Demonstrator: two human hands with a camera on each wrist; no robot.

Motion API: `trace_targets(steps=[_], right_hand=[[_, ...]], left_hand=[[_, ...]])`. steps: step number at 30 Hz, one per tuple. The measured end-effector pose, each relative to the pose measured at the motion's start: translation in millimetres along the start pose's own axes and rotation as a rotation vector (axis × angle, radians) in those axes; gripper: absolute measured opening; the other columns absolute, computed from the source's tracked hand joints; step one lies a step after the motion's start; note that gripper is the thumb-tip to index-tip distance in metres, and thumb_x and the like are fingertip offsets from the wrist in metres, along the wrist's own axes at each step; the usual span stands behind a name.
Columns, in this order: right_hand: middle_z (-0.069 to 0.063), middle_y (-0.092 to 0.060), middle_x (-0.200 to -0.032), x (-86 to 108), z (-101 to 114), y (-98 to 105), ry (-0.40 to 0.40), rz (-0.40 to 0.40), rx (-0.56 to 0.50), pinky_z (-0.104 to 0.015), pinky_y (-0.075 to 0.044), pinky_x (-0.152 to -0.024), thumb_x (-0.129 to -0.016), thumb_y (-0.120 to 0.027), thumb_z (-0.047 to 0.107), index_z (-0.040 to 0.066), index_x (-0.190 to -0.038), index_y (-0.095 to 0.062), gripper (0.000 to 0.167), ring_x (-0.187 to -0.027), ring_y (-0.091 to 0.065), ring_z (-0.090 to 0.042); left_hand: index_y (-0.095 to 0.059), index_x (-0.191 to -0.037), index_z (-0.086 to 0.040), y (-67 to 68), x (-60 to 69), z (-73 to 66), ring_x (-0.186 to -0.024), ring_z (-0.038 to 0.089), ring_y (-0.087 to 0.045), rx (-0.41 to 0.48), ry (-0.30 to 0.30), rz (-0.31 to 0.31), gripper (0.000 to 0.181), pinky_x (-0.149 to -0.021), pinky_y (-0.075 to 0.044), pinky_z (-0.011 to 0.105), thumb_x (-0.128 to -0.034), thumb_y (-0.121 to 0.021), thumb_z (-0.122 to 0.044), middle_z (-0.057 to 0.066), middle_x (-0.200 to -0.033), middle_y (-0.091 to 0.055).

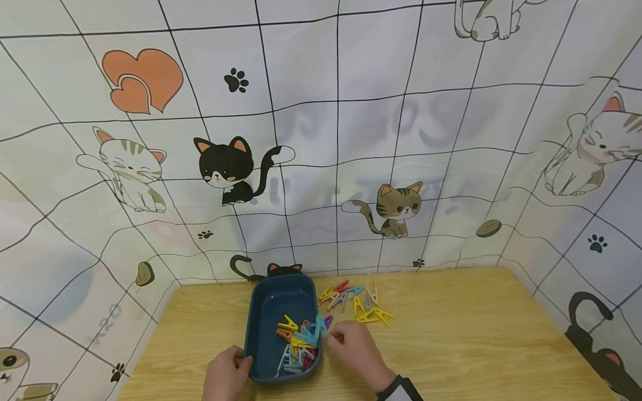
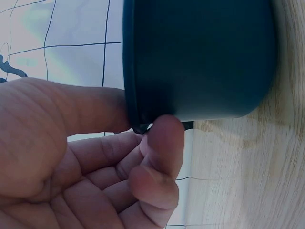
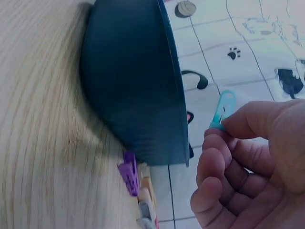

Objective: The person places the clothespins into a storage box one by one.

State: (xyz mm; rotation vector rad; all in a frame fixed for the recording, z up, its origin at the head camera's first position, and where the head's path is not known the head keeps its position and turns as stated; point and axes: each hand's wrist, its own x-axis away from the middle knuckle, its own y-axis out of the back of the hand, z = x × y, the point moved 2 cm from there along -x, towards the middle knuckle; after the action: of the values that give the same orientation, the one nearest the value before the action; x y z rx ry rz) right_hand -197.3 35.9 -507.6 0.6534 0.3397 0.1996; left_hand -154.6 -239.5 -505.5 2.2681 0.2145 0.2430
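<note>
A dark blue plastic basin (image 1: pixel 266 340) stands on the table with several coloured clothespins (image 1: pixel 301 344) heaped in its near right part. My left hand (image 1: pixel 227 374) grips the basin's near left rim; in the left wrist view the thumb (image 2: pixel 100 109) lies on the rim and the fingers curl beneath it. At the right rim, my right hand (image 1: pixel 355 351) pinches a light blue clothespin (image 3: pixel 224 109) between thumb and fingertips, above rim height. A purple clothespin (image 3: pixel 128 174) lies on the table beside the basin, close to that hand.
More clothespins (image 1: pixel 357 301), yellow, red, grey, blue and pale wood-coloured, lie scattered right of the basin. The wooden table (image 1: pixel 451 334) meets a cat-patterned cloth (image 1: pixel 311 139) at its back and sides.
</note>
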Motion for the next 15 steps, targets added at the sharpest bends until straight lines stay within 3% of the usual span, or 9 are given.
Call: trace_targets(steps=[5, 15], right_hand=[[0.014, -0.050, -0.066, 1.4, 10, -9, 0.052, 0.061, -0.009, -0.020, -0.039, -0.057, -0.091, -0.069, 0.006, 0.014, -0.069, -0.068, 0.023, -0.060, -0.041, 0.002], [0.015, -0.055, -0.069, 3.4, 26, -22, 0.061, 0.186, -0.019, -0.019, -0.040, -0.059, -0.095, -0.070, 0.012, 0.012, -0.077, -0.076, 0.019, -0.062, -0.044, 0.003]], left_hand=[[-0.069, -0.088, 0.003, 0.1, 0.4, -0.7, -0.059, 0.016, -0.056, 0.005, 0.004, 0.001, 0.010, -0.056, -0.047, 0.033, -0.0915, -0.071, -0.007, 0.002, -0.067, -0.060], [-0.069, -0.090, 0.004, -1.9, -1.5, 1.4, -0.058, 0.015, -0.060, 0.009, 0.021, 0.011, 0.011, -0.056, -0.048, 0.033, -0.0922, -0.070, -0.007, 0.002, -0.067, -0.064]])
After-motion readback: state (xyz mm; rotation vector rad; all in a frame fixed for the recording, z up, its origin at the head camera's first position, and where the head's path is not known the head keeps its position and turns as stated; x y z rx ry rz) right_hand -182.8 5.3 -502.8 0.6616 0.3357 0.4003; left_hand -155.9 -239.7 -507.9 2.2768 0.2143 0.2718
